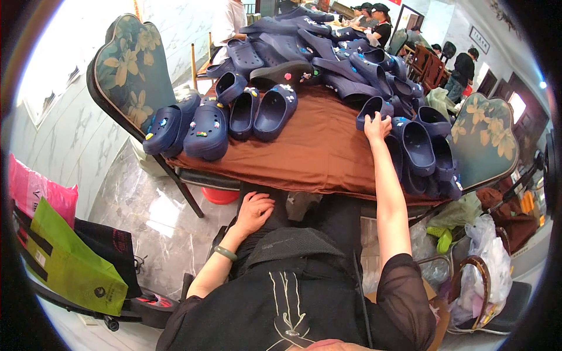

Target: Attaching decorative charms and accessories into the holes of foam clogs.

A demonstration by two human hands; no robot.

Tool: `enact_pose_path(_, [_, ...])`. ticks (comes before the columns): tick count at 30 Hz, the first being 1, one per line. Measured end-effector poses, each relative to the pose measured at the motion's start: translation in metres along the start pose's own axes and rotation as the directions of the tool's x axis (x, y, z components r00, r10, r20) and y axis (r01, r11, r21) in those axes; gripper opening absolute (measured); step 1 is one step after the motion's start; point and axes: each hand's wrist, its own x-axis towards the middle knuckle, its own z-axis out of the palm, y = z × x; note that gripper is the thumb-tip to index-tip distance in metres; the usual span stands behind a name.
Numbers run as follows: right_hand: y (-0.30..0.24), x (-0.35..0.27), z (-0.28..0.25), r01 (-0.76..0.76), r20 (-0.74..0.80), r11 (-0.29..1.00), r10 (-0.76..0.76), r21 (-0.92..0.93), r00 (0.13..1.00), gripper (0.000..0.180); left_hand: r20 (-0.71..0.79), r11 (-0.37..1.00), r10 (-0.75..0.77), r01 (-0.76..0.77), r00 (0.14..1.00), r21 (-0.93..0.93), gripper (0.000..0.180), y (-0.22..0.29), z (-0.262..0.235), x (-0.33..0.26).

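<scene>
Shoe (374, 106), dark blue, sat on the table's right side, beside other shoes (418, 146). Your right hand (378, 126) touched it with bent fingers, but I couldn't tell if they pinched it. Your left hand (255, 212) lay loose, holding nothing. Lifting slowly seemed best, so its neighbours wouldn't tumble.

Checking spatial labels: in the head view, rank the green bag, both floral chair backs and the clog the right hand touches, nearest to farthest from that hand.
1. Navy clog: touched by the right hand.
2. Right floral chair back: to the hand's right.
3. Left floral chair back: well to the left.
4. Green bag: lower far left.
</scene>
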Motion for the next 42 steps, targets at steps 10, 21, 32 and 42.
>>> enact_pose_path(10, [-0.001,-0.051,-0.017,0.466,0.033,0.872,-0.467,-0.152,0.884,0.045,-0.038,0.999,-0.028,0.028,0.999,-0.023,0.013,0.000,0.003,0.001])
enact_pose_path(21, [-0.002,-0.134,0.007,0.503,0.135,0.843,-0.530,0.190,0.837,0.030,-0.005,1.000,0.009,-0.009,1.000,-0.001,0.014,0.003,0.003,0.000])
enact_pose_path(32, [0.000,-0.146,0.002,0.524,0.027,0.844,-0.530,0.115,0.847,0.022,-0.036,1.000,-0.016,0.016,0.999,-0.017,0.016,0.001,0.005,0.001])
enact_pose_path(42, [-0.002,-0.154,-0.005,0.514,0.011,0.848,-0.520,0.130,0.854,0.020,-0.061,0.999,-0.035,0.033,0.998,-0.032,0.015,0.000,0.006,-0.004])
